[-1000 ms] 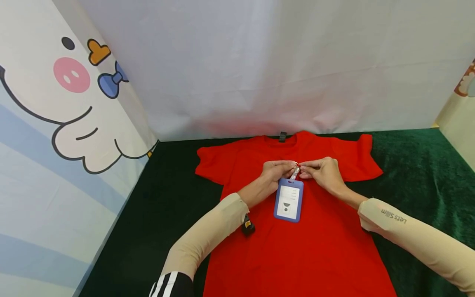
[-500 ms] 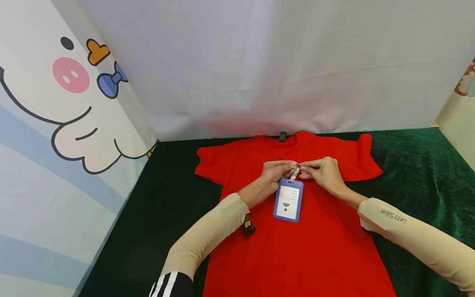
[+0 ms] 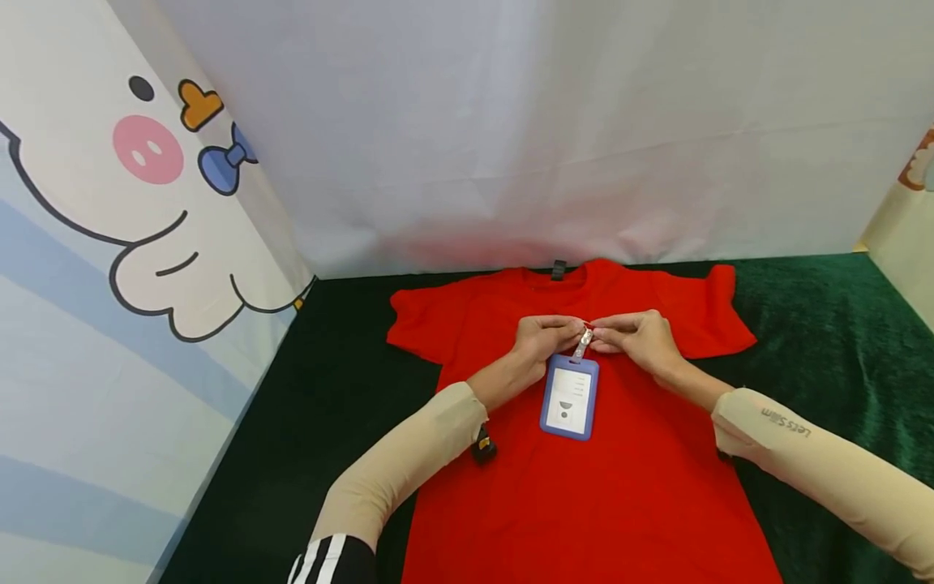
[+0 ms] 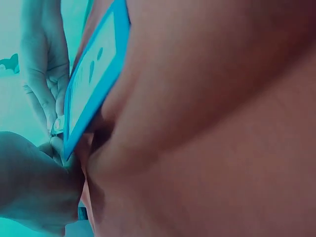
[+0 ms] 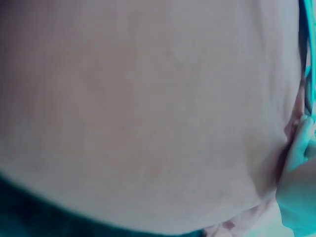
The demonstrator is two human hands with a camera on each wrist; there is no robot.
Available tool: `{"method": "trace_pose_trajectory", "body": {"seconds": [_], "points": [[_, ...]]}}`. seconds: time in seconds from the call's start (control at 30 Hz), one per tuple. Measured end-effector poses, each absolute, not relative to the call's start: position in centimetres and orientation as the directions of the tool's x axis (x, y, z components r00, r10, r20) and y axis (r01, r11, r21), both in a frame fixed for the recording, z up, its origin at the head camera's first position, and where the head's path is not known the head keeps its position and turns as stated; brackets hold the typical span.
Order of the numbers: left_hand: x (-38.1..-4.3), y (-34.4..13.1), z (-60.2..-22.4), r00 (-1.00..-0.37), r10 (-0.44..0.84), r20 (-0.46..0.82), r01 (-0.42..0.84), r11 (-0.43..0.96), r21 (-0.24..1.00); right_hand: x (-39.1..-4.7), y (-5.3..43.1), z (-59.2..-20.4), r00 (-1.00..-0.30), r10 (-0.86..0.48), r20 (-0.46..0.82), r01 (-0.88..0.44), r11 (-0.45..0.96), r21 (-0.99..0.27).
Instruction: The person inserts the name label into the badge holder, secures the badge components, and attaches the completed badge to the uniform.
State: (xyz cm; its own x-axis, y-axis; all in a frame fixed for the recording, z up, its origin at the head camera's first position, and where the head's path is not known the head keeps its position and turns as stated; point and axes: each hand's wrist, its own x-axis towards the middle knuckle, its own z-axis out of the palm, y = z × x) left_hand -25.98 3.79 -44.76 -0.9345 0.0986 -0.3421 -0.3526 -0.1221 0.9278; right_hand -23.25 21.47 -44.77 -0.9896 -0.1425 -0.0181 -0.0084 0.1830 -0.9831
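An ID badge in a blue holder (image 3: 571, 397) hangs from a short clear strap, with a metal clip (image 3: 587, 336) at its upper end. My left hand (image 3: 536, 349) pinches at the clip from the left, and my right hand (image 3: 642, 345) pinches at it from the right, fingertips almost meeting. Beneath them a red T-shirt (image 3: 598, 503) lies spread out, neckline away from me. In the left wrist view the shirt rises in a fold beside the badge holder (image 4: 96, 74). I cannot tell how much shirt fabric is between the fingertips, which hide most of the clip.
A dark green velvet cloth (image 3: 817, 349) covers the table. A white curtain (image 3: 547, 146) stands behind the shirt, and a cartoon-printed panel (image 3: 168, 268) closes the left side. A small black object (image 3: 484, 448) shows under my left forearm.
The head view has shifted slightly. My right fingers have turned a little around the clip, and more of its metal shows. The badge still hangs in the same place.
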Motion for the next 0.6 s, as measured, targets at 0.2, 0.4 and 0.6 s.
{"method": "trace_pose_trajectory", "body": {"seconds": [0.2, 0.4, 0.6], "points": [[-25.9, 3.4, -45.3, -0.955, 0.131, -0.265, -0.271, -0.027, 0.962, -23.3, 22.1, -45.0, -0.972, -0.215, -0.090, 0.076, 0.070, -0.995], [-26.4, 2.9, -45.6, -0.964, 0.149, -0.222, -0.214, 0.068, 0.975, -23.5, 22.1, -44.8, -0.967, -0.235, -0.099, 0.078, 0.097, -0.992], [-26.7, 2.4, -45.6, -0.962, 0.192, -0.195, -0.149, 0.230, 0.962, -23.7, 22.5, -44.6, -0.960, -0.265, -0.086, 0.030, 0.210, -0.977]]}}
